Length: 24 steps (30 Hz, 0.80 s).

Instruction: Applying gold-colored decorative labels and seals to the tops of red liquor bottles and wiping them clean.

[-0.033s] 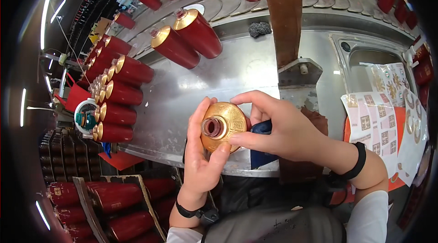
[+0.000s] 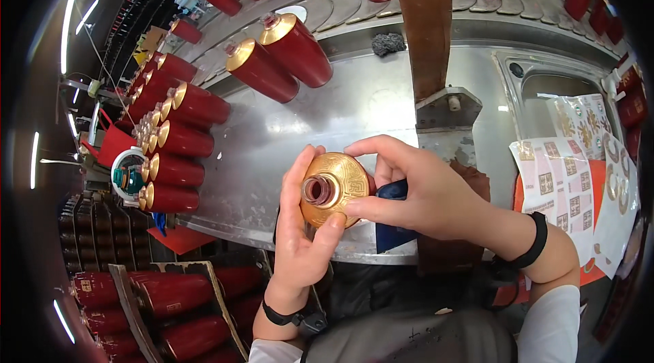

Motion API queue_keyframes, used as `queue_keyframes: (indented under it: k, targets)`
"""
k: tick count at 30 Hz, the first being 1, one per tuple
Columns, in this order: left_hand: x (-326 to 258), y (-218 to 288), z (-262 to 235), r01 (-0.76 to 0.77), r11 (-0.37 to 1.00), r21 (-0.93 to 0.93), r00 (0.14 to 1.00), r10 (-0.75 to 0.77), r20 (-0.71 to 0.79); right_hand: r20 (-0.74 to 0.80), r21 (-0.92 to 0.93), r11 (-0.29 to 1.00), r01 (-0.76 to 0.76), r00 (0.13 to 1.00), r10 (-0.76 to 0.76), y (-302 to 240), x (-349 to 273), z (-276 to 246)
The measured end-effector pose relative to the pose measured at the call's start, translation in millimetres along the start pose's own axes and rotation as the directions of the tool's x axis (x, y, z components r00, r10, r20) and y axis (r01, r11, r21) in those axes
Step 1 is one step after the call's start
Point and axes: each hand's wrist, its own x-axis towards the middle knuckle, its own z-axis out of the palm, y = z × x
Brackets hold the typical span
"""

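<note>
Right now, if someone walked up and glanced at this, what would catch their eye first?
Dead centre, the gold-topped bottle seen from above, gripped between the left hand and right hand, with a dark blue cloth tucked under the right one. To the left, a row of red bottles with gold tops stands on the steel table. Sheets of gold-printed labels lie at the right.
</note>
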Motion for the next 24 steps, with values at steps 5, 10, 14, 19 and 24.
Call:
queue_keyframes:
  k: [5,10,14,19,24]
  targets:
    - [1.3,-3.8,-4.8,0.003,0.999,0.045,0.999,-0.004,0.037,0.092,0.237,0.967,-0.097,0.993,0.077,8.1,0.6,-3.4]
    - [-0.2,-6.0,-6.1,-0.017,0.998,0.066,0.999,0.014,0.048,0.096,0.193,0.975,-0.114,0.991,0.097,3.8,5.0,-5.6]
    - [-0.6,-3.6,-3.7,0.014,0.995,0.095,0.999,-0.016,0.027,0.053,-0.141,0.989,-0.046,0.997,0.054,-12.9,7.7,-5.0]
    - [0.0,-2.4,-7.4,0.044,0.989,0.142,0.998,-0.049,0.034,0.080,0.046,0.993,-0.105,0.992,0.101,-4.3,9.1,-5.4]
    - [1.4,-7.1,-9.7,0.011,0.988,0.153,0.998,-0.019,0.051,0.135,0.218,0.960,-0.173,0.980,0.146,6.5,9.4,-5.2]
